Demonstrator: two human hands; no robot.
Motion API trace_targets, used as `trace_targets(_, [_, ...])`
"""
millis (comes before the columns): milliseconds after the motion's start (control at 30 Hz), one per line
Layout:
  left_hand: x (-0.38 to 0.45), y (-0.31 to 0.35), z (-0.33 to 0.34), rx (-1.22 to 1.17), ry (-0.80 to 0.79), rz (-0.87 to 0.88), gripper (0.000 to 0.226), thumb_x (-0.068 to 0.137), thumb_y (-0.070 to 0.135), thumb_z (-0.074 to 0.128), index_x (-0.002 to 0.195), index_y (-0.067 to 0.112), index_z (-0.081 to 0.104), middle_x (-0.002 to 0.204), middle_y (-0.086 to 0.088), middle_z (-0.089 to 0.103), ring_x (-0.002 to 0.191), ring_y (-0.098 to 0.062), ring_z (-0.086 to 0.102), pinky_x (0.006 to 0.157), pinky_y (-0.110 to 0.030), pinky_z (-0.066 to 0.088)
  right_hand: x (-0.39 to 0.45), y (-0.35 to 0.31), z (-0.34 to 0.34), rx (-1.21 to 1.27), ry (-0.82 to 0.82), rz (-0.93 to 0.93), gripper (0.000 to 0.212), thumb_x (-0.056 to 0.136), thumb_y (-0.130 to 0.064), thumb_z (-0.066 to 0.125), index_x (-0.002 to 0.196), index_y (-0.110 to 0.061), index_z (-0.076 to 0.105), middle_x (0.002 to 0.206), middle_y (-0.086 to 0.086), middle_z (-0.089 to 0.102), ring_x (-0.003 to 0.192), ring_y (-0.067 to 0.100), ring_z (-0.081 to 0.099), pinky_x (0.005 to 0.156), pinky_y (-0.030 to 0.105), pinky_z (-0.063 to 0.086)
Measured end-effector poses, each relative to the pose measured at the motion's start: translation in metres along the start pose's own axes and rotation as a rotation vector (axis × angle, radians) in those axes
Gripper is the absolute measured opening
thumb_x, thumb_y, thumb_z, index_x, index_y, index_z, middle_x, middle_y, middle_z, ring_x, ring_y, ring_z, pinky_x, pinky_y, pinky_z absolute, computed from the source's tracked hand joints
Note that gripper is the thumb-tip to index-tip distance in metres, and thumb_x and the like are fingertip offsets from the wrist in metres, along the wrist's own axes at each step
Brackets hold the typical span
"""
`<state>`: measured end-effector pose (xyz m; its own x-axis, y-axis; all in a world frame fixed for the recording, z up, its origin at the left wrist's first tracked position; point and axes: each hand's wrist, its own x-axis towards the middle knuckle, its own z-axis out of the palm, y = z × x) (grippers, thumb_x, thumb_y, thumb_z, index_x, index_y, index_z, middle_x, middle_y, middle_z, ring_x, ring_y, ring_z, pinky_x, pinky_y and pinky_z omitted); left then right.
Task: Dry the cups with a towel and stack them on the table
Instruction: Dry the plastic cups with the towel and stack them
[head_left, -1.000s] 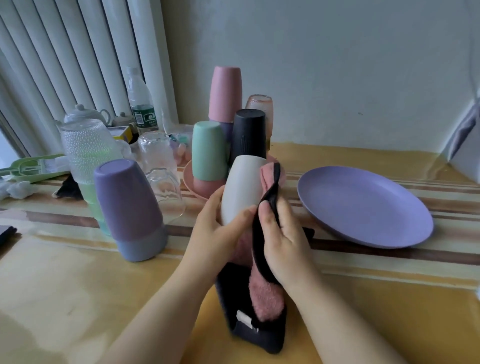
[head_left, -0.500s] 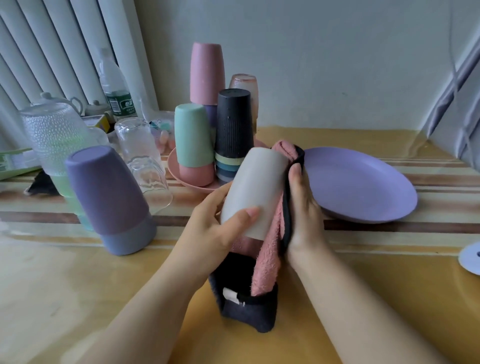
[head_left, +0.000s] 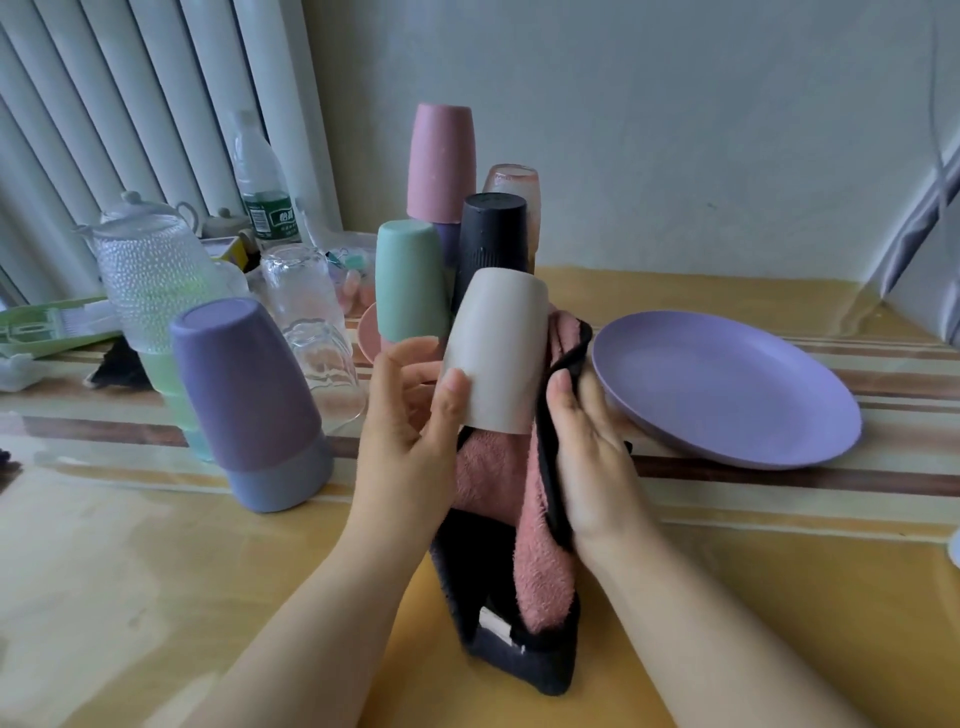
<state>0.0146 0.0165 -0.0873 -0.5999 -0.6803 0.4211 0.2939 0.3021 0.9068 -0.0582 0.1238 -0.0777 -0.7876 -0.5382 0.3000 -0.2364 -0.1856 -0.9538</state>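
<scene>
A beige cup (head_left: 497, 349) is held upside down over the table, tilted slightly left. My left hand (head_left: 410, 431) grips its left side, thumb on the front. My right hand (head_left: 587, 441) holds a pink and black towel (head_left: 540, 525) against the cup's right side; the towel hangs down to the table. On the left stands a stack of upturned purple cups (head_left: 249, 405). Behind, on a pink plate (head_left: 368, 332), stand upturned mint (head_left: 410, 280), black (head_left: 493, 239) and pink (head_left: 441, 161) cups.
A purple plate (head_left: 727, 384) lies on the right of the yellow table. Clear glasses (head_left: 311, 317), a dimpled glass jug (head_left: 150, 280), a water bottle (head_left: 262, 187) and a teapot (head_left: 150, 208) crowd the back left. Blinds and a wall close the back.
The cup turned in my hands and sits more upright. My right hand slid lower along its right side with the towel. The view shifted a little.
</scene>
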Motion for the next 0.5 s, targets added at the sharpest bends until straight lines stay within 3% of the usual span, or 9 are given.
trace_targets(100, [-0.002, 0.004, 0.001, 0.139, 0.004, 0.017, 0.018, 0.092, 0.048, 0.051, 0.107, 0.039, 0.052, 0.095, 0.019, 0.062, 0.084, 0.005, 0.059, 0.070, -0.007, 0.042, 0.000, 0.006, 0.004, -0.002, -0.065, -0.030, 0.036, 0.101, -0.026, 0.035, 0.123, -0.054, 0.029, 0.123, -0.045, 0.034, 0.111, -0.035, 0.030, 0.092, -0.006, 0.024])
trace_targets(167, [-0.002, 0.006, -0.001, 0.161, 0.001, -0.072, 0.040, 0.082, 0.061, 0.058, 0.114, 0.041, 0.046, 0.102, 0.026, 0.057, 0.092, 0.010, 0.057, 0.072, -0.007, 0.044, -0.003, 0.009, 0.012, -0.058, -0.121, -0.066, 0.041, 0.102, -0.022, 0.035, 0.135, -0.045, 0.027, 0.134, -0.036, 0.034, 0.123, -0.026, 0.028, 0.099, -0.001, 0.023])
trace_targets(267, [-0.002, 0.006, -0.002, 0.155, -0.036, -0.133, 0.057, 0.068, 0.062, 0.059, 0.119, 0.039, 0.046, 0.105, 0.023, 0.059, 0.094, 0.010, 0.058, 0.075, -0.015, 0.048, -0.008, 0.011, 0.021, -0.125, -0.164, -0.128, 0.040, 0.099, -0.025, 0.035, 0.132, -0.045, 0.025, 0.137, -0.033, 0.030, 0.128, -0.022, 0.026, 0.100, -0.001, 0.021])
trace_targets(333, [-0.003, 0.006, 0.000, 0.128, -0.096, -0.127, 0.057, 0.073, 0.056, 0.059, 0.123, 0.031, 0.051, 0.107, 0.019, 0.063, 0.096, 0.010, 0.059, 0.078, -0.014, 0.048, -0.006, 0.009, 0.020, -0.130, -0.115, -0.120, 0.041, 0.095, -0.031, 0.033, 0.129, -0.049, 0.021, 0.140, -0.031, 0.027, 0.130, -0.021, 0.024, 0.101, 0.000, 0.020])
trace_targets(400, [-0.005, 0.005, 0.003, 0.089, -0.177, -0.113, 0.050, 0.082, 0.052, 0.064, 0.124, 0.028, 0.054, 0.105, 0.019, 0.066, 0.097, 0.010, 0.060, 0.079, -0.009, 0.046, -0.002, 0.005, 0.015, -0.127, -0.033, -0.120, 0.038, 0.099, -0.029, 0.033, 0.126, -0.052, 0.017, 0.137, -0.035, 0.022, 0.122, -0.030, 0.021, 0.097, -0.005, 0.019])
trace_targets(500, [-0.009, 0.006, 0.005, 0.045, -0.324, -0.115, 0.037, 0.083, 0.043, 0.061, 0.119, 0.036, 0.056, 0.111, 0.021, 0.067, 0.106, 0.004, 0.060, 0.087, -0.014, 0.047, 0.004, 0.000, 0.000, -0.094, 0.088, -0.134, 0.041, 0.101, -0.024, 0.029, 0.134, -0.043, 0.014, 0.135, -0.039, 0.016, 0.115, -0.036, 0.019, 0.094, -0.008, 0.016])
